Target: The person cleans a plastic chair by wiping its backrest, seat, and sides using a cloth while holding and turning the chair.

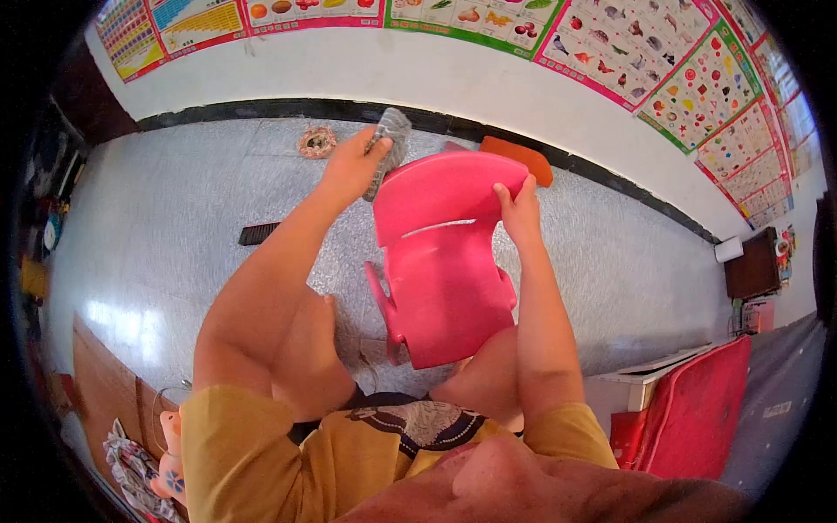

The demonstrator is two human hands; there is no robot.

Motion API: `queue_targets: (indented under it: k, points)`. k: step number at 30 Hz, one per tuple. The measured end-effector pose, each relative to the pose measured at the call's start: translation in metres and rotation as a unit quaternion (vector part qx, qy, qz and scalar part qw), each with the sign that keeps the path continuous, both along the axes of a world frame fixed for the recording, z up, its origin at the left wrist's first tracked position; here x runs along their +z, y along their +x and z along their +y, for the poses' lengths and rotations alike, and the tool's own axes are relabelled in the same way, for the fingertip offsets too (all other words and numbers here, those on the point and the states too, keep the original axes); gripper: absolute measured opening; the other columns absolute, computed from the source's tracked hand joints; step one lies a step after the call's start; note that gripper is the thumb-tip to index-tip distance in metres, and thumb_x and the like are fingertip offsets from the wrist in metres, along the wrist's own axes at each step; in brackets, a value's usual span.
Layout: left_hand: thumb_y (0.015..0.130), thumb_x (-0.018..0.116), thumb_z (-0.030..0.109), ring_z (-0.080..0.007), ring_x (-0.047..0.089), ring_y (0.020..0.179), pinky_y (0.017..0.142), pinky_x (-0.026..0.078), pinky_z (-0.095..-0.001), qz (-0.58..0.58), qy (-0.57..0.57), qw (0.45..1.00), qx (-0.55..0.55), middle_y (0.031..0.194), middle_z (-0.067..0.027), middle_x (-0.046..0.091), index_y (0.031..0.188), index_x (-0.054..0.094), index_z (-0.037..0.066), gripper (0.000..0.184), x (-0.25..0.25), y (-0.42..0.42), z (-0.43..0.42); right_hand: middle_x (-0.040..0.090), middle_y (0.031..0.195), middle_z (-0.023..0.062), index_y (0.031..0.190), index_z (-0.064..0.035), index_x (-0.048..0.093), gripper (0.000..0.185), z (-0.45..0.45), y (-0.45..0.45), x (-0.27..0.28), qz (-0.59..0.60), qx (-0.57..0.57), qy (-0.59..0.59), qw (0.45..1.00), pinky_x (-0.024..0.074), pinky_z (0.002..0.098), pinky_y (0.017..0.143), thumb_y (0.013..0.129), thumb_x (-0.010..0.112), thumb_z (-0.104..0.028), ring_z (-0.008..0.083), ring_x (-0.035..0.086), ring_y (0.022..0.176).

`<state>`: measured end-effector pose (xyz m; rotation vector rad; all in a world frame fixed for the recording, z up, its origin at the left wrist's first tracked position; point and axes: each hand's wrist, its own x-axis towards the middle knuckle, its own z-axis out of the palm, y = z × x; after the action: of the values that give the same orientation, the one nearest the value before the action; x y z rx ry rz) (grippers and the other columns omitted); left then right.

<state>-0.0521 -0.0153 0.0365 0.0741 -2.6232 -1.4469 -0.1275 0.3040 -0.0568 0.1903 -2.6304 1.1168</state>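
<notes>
A pink plastic child's chair (449,283) stands between my knees, its backrest away from me. My right hand (520,207) grips the top right corner of the backrest, thumb on the near face. In my left hand (353,166) is a grey cloth (392,144), bunched up and held beside the backrest's top left corner. Part of the cloth hangs down along the chair's left edge.
On the floor beyond lie a round woven item (316,142) and a dark brush (258,234). An orange object (516,159) is behind the chair near the wall. A red padded item (697,410) stands at right, a brown board (113,383) at left.
</notes>
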Motion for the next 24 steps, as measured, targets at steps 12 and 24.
queue_targets:
  k: [12, 24]
  points:
    - [0.097, 0.058, 0.026, -0.0414, 0.065, 0.098, 0.084, 0.051, -0.0477, 0.036, -0.065, 0.997, -0.012, 0.099, -0.0192, 0.07, 0.128, 0.062, 0.012, 0.034, -0.029, -0.008, 0.02, 0.067, 0.11, 0.0323, 0.128, -0.0026, 0.04, 0.056, 0.003, -0.001, -0.003, 0.02, -0.003, 0.023, 1.0, 0.0516, 0.055, 0.085, 0.094, 0.069, -0.036, 0.0519, 0.064, 0.103]
    - [0.099, 0.06, 0.025, -0.0309, 0.067, 0.093, 0.08, 0.052, -0.0397, 0.164, 0.041, 0.984, 0.054, 0.101, -0.0149, 0.068, 0.122, 0.062, 0.009, 0.027, 0.008, 0.019, 0.001, 0.067, 0.111, 0.0324, 0.127, -0.0026, 0.039, 0.053, 0.002, -0.002, -0.004, 0.015, 0.008, -0.001, 1.0, 0.0516, 0.0549, 0.084, 0.096, 0.068, -0.035, 0.0528, 0.063, 0.104]
